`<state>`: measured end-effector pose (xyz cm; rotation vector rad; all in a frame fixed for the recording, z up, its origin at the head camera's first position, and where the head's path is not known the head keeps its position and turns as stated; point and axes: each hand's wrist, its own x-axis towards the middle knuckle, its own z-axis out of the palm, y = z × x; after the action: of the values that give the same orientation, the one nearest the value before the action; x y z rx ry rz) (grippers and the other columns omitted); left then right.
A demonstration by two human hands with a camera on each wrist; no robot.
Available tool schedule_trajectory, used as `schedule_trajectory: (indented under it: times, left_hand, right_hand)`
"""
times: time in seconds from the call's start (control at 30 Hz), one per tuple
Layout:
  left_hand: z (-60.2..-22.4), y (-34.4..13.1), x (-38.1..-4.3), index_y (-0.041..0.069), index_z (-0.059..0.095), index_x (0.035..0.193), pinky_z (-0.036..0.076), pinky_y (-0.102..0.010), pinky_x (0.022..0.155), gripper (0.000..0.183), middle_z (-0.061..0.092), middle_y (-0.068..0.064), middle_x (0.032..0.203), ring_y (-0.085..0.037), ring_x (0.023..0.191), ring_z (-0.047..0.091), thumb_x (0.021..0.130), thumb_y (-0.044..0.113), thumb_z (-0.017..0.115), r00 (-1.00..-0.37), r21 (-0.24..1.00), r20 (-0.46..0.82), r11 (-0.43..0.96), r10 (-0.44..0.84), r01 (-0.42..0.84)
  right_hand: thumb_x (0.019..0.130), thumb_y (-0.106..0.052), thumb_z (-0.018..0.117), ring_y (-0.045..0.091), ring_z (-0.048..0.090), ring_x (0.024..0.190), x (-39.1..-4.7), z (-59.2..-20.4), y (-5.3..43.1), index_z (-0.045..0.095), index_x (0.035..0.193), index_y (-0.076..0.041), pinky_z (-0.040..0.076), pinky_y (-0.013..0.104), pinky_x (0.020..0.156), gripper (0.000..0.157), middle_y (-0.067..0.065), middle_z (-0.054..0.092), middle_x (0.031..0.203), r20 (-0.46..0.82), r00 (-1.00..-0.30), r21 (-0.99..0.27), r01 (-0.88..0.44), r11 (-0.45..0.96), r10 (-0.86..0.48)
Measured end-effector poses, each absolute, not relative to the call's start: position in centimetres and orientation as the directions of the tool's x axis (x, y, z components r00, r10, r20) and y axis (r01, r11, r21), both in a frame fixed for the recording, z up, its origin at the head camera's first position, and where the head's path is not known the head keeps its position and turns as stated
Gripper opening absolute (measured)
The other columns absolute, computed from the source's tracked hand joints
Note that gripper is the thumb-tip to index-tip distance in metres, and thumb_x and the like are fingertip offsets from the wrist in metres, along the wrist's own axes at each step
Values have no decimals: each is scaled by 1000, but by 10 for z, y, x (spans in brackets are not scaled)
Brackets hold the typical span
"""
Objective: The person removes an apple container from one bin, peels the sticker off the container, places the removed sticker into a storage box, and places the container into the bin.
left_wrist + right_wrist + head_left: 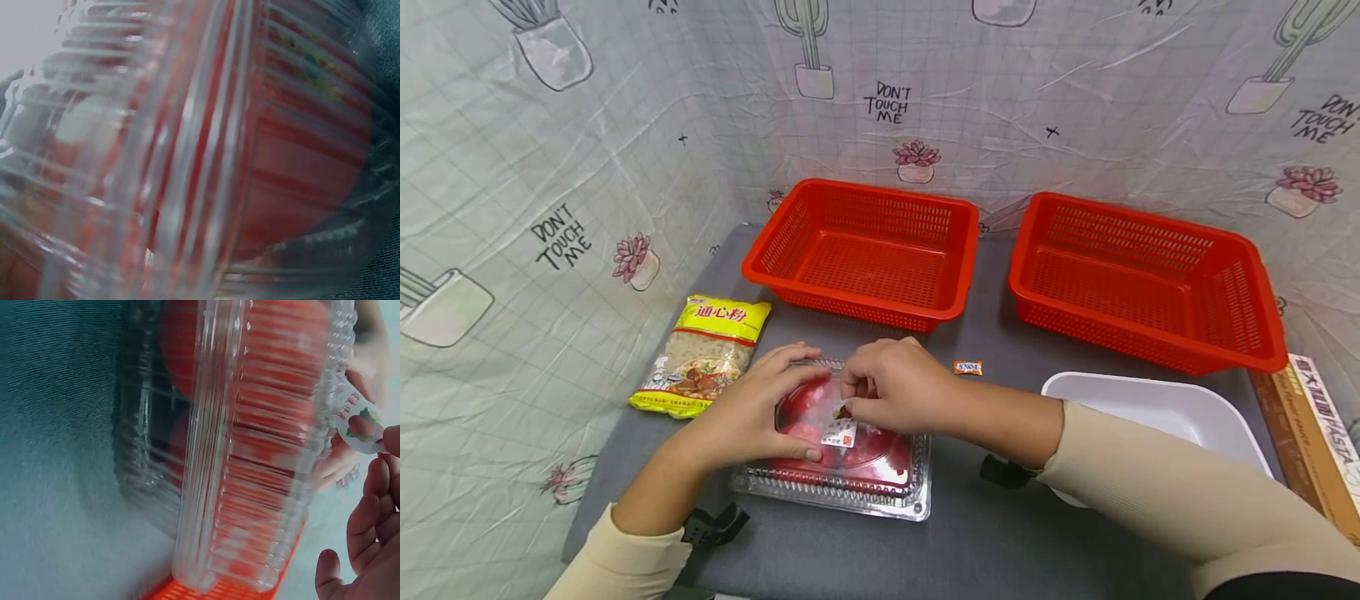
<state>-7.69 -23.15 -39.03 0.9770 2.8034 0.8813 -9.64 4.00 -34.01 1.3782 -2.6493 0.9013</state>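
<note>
A clear plastic clamshell box (880, 500) with red, rounded contents stands on the grey table in front of me. My left hand (767, 408) rests on its left side, fingers spread over the lid and thumb along the front. With thumb and fingertips, my right hand (898, 387) pinches the edge of a white sticker (838, 433) on the lid. In the right wrist view the sticker (361, 425) has red lettering and a fruit picture, and its pinched edge stands up from the plastic. The left wrist view is blurred and filled by the ribbed box (206, 150).
Two red perforated baskets (865, 308) (1120, 329) stand at the back. A yellow bag of pasta (703, 358) lies left of the box. To the right are a small orange wrapped sweet (967, 367), a white tray (1142, 400) and a pasta box (1311, 425).
</note>
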Motion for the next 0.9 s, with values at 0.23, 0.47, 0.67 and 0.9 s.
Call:
schedule_trajectory:
  times: [0.23, 0.47, 0.67, 0.9]
  left_hand:
    - [-390, -232, -78, 17, 60, 151, 38, -61, 120, 101, 43, 2, 164, -28, 158, 28, 69, 64, 95, -802, 531, 134, 641, 582, 553]
    - [-391, -232, -77, 18, 59, 152, 38, -61, 119, 102, 42, 1, 164, -27, 158, 28, 70, 69, 92, -805, 529, 131, 646, 579, 550]
    - [-391, -232, -76, 19, 60, 151, 40, -61, 118, 101, 43, 2, 164, -27, 157, 29, 68, 65, 95, -808, 519, 137, 653, 573, 551]
    - [-392, -231, -75, 19, 60, 151, 42, -62, 116, 101, 43, 3, 164, -27, 157, 30, 69, 67, 94, -809, 522, 126, 656, 574, 546]
  right_hand:
    - [85, -13, 76, 3, 52, 73, -85, -322, 49, 68, 80, -26, 45, 40, 78, 15, -13, 60, 78, 332, -555, -438, -807, 396, -763]
    - [85, -9, 74, 2, 48, 68, -82, -295, 70, 65, 79, -24, 44, 35, 69, 18, -18, 57, 73, 333, -504, -386, -844, 373, -797]
    - [88, -7, 74, 2, 47, 66, -83, -276, 100, 65, 80, -23, 47, 36, 72, 20, -19, 57, 73, 266, -506, -386, -836, 390, -821]
    - [87, -5, 74, 5, 50, 70, -81, -269, 135, 65, 79, -26, 51, 26, 62, 24, -20, 57, 74, 139, -572, -399, -780, 483, -808]
